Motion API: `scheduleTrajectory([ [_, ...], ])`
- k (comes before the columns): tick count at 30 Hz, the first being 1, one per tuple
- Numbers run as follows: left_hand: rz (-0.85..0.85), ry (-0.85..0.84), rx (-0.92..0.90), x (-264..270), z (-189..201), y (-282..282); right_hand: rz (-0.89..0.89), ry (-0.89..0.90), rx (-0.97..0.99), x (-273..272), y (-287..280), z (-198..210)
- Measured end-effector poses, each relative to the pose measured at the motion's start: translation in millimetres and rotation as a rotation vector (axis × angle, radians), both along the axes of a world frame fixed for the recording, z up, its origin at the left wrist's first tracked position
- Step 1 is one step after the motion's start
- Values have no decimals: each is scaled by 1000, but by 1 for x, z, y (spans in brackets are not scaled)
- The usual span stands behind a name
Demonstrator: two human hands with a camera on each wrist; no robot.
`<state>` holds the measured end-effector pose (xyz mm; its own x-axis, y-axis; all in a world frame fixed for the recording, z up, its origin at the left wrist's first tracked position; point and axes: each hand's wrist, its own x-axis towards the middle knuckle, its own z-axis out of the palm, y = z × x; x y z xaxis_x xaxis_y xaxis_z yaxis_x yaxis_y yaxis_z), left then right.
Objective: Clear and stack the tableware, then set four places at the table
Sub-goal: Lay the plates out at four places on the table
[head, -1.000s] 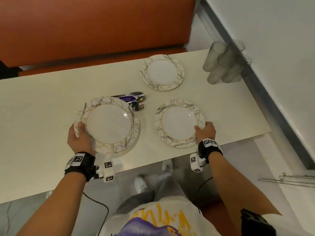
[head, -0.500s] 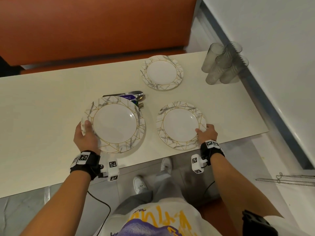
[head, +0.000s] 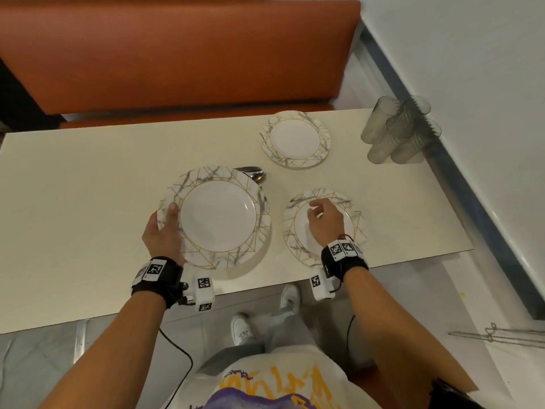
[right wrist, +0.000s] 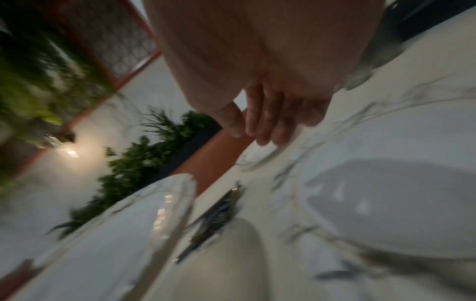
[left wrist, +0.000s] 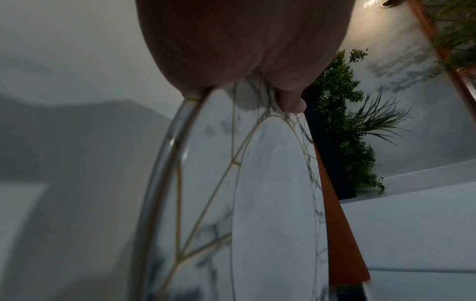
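Three marble-and-gold plates show on the cream table (head: 88, 187), and I take them from left to right. My left hand (head: 163, 231) grips the left rim of the large plate (head: 218, 219), thumb (head: 172, 215) lying on top of the rim and the other fingers hidden beneath it; the left wrist view shows the rim clamped at the heel of my palm. I hold this plate above the table, its shadow falling along its near right edge, and whether a second plate sits under it I cannot tell. Just behind its far right rim, a spoon bowl (head: 256, 174) pokes out, the rest of the cutlery hidden. To the right, the near plate (head: 352, 208) lies flat by the table's front edge. My right hand (head: 324, 221) hangs over its middle, fingers loosely curled and pinching nothing; I cannot tell if it touches the plate. Beyond, toward the orange bench (head: 177, 54), the far plate (head: 295, 140) lies flat, well apart from both hands. At the far right corner, against the wall, stands a cluster of grey tumblers (head: 398, 131).
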<state>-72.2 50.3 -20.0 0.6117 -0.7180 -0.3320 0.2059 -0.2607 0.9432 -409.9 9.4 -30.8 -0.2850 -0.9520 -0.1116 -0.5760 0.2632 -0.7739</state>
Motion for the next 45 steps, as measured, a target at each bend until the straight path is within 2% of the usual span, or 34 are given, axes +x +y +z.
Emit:
scheduleTrajectory([
  [3,-15,68,51,15,2,3,222,-136,130,58,-12,25],
  [6,26,100,112,31,4,8,407,-45,204,100,-25,36],
  [9,60,99,120,46,12,14,450,47,192,130,-44,37],
  [13,154,49,137,75,19,15,484,-17,264,162,-79,46],
  [17,273,17,133,105,23,9,422,-137,279,187,-133,46],
  [22,364,-42,172,127,33,-3,198,-251,276,216,-206,23],
  [25,421,-51,191,140,28,-5,131,-256,374,228,-239,3],
  [30,468,-69,220,151,16,-11,148,-246,518,256,-276,-52],
  [36,530,44,187,161,12,-25,186,-233,519,294,-272,-42],
  [40,566,113,213,172,9,-34,235,-174,533,312,-275,-53],
  [45,543,125,250,179,8,-34,276,-125,518,329,-281,-55],
])
